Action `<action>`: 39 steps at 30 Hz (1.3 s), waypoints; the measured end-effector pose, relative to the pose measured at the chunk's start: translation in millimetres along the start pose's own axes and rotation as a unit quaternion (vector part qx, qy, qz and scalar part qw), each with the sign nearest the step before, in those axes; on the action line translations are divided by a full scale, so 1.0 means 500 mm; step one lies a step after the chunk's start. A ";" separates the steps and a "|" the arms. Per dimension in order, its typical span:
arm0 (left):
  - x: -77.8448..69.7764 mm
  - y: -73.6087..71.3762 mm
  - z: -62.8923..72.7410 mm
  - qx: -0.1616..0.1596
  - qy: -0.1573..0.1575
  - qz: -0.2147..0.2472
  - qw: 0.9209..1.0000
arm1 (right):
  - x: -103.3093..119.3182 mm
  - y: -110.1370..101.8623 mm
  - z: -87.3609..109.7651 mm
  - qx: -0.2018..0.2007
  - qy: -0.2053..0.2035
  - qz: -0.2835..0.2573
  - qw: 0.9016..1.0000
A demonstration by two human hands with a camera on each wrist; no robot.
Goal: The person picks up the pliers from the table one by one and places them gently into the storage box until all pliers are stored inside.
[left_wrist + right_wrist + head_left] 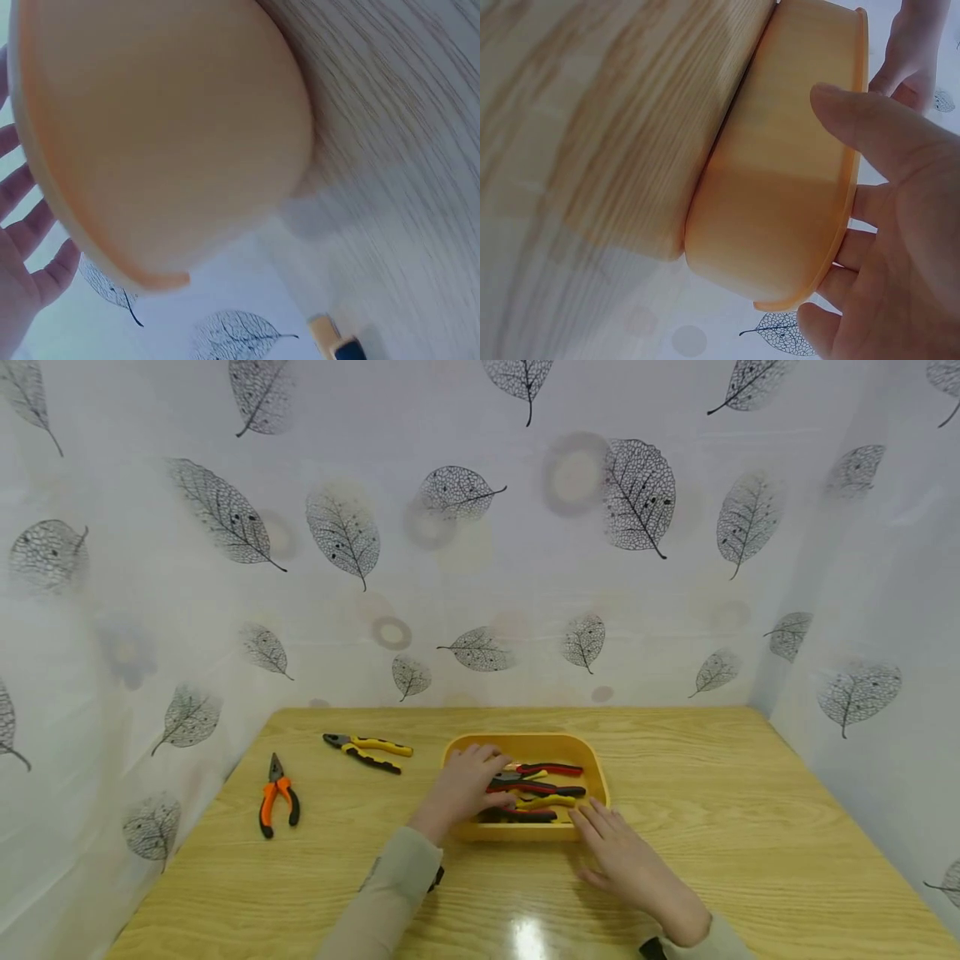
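A yellow plastic basket [525, 832] holds several pliers [551, 789] with red-and-black and yellow-and-black handles. My left hand [468, 781] reaches over the basket's left side, its fingers spread above the pliers inside; its fingertips are partly hidden in the left wrist view behind the basket wall [172, 135]. At the front right corner is my right hand [618, 856], its fairly straight fingers at the rim. The right wrist view shows those fingers passing behind the rim, with the thumb [855, 112] extended on the outer side of the basket [780, 172].
Left of the basket, yellow-and-black pliers [367, 752] lie with handles spread. Farther left are orange-and-black needle-nose pliers [277, 797], jaws pointing away. All stand on a wood-grain table [712, 793], enclosed by a white leaf-print curtain [487, 577] at the back and sides.
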State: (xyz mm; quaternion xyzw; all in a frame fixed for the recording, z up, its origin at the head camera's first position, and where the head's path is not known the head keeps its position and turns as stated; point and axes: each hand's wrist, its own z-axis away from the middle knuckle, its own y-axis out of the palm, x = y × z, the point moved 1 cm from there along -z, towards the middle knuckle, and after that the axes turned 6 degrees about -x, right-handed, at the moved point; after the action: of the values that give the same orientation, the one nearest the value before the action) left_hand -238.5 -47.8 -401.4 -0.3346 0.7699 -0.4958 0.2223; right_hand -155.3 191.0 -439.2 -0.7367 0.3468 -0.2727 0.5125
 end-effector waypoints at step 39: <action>0.215 -0.010 0.175 -0.004 -0.084 -0.066 0.994 | 0.003 -0.004 0.000 0.008 0.005 -0.003 1.000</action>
State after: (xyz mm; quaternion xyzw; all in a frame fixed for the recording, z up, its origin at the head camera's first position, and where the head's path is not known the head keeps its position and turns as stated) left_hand -251.1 -182.0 -433.9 -0.4262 0.7265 -0.4766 0.2518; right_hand -153.9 190.0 -437.1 -0.7319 0.3450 -0.2806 0.5162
